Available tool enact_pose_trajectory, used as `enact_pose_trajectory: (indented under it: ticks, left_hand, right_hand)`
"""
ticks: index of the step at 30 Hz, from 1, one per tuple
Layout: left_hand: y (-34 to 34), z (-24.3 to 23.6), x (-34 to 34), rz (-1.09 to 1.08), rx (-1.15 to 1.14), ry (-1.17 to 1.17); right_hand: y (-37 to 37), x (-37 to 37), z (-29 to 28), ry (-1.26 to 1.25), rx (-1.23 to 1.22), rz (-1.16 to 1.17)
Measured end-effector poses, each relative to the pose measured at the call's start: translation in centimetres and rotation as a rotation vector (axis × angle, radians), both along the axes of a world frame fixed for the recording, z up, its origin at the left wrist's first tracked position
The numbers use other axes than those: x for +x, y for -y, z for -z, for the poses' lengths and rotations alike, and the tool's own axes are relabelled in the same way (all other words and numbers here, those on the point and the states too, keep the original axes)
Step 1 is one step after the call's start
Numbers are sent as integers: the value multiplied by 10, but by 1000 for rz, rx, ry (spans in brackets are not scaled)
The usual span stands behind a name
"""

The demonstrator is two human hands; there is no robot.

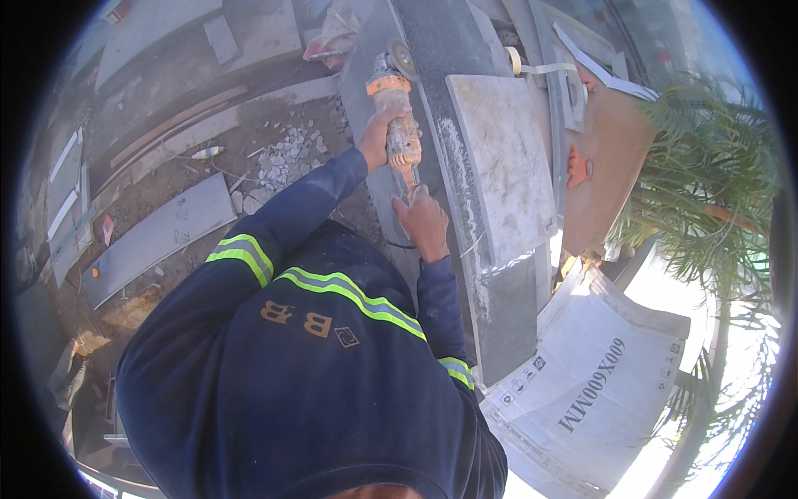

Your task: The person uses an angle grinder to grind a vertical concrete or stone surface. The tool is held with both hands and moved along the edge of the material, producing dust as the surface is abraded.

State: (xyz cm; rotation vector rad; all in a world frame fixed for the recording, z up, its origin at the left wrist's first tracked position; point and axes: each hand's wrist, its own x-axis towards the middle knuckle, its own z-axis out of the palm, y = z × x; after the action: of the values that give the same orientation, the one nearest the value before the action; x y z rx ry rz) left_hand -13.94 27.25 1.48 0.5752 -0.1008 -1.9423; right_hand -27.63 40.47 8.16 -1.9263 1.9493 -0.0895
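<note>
Firmly, by the look of it, the left hand (378,137) wraps the orange body of the angle grinder (405,150), while the right hand (426,223) closes round its rear end; the two are apart, both on the one tool. The grinder points away from the person, its disc (403,60) at the edge of the dark grey stone slab (453,41); whether it touches or spins, I cannot tell. If it runs, a disc pinched or twisted at that edge could kick back, and the left hand, nearer the disc, would be more exposed. Both hands are bare, so flying chips could cut them. A dark cord-like loop (401,244) below the right hand might snag. Farther out, the stone rubble (287,158) to the left could turn a foot.
</note>
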Motion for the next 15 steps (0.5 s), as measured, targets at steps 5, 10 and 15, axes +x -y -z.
enact_pose_trajectory:
  ticks: [5,10,15]
  left_hand:
    - [-6,-2,0,10,-23,11]
    - [-3,2,-1,11,-26,3]
    - [4,3,-2,3,-33,-2]
  right_hand:
    - [-6,-3,2,3,-54,-26]
    - [-4,-6,7,-19,-73,-33]
    - [3,-5,9,-4,-76,-28]
